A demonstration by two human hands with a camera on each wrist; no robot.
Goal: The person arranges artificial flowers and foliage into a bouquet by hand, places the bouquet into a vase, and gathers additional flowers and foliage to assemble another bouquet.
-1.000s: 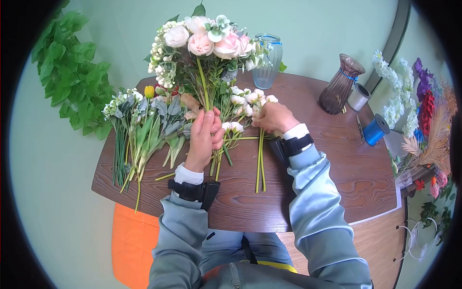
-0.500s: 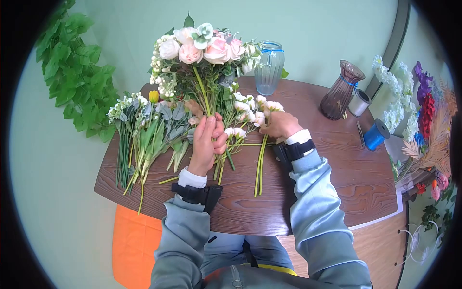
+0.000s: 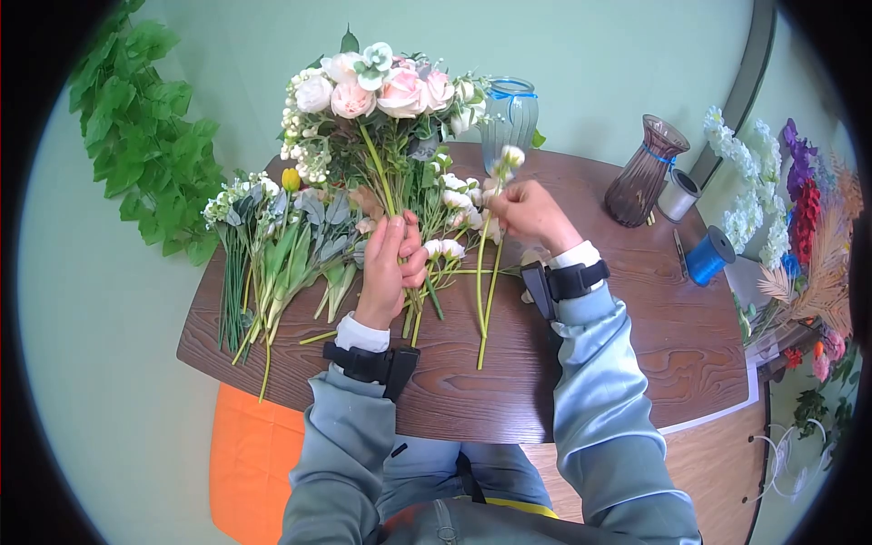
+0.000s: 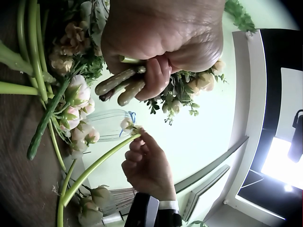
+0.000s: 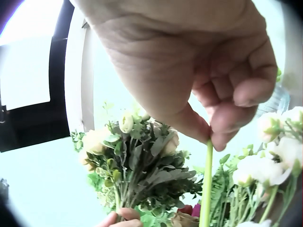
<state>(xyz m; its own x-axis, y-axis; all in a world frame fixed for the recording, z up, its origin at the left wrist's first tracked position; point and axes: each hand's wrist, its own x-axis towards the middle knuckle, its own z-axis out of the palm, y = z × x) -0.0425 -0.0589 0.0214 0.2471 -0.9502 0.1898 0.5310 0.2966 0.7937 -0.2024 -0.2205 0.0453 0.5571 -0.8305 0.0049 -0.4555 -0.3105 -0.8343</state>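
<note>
My left hand (image 3: 389,277) grips the gathered stems of a bouquet (image 3: 401,93) of pink and white roses, white berries and grey-green leaves, held upright above the table. Cut stem ends (image 4: 116,81) poke out below that fist in the left wrist view. To its right, my right hand (image 3: 531,213) pinches a white flower's green stem (image 5: 207,189) between thumb and fingertips, close under the bloom (image 3: 513,156). The lower stem hangs down over the table, crossing another green stem. Several white flowers (image 3: 457,198) lie between the two hands, partly hidden by the bouquet.
Tulips and leafy sprays (image 3: 272,263) lie on the left of the brown table (image 3: 636,336). A clear blue-tinted vase (image 3: 509,127) stands at the back, a purple vase (image 3: 643,173) farther right. Near it are a silver ribbon spool (image 3: 678,194) and a blue spool (image 3: 708,256).
My right hand has risen from the white flowers, lifting one flower by its stem so its bloom now shows above the fingers. My left hand still holds the bouquet in nearly the same place.
</note>
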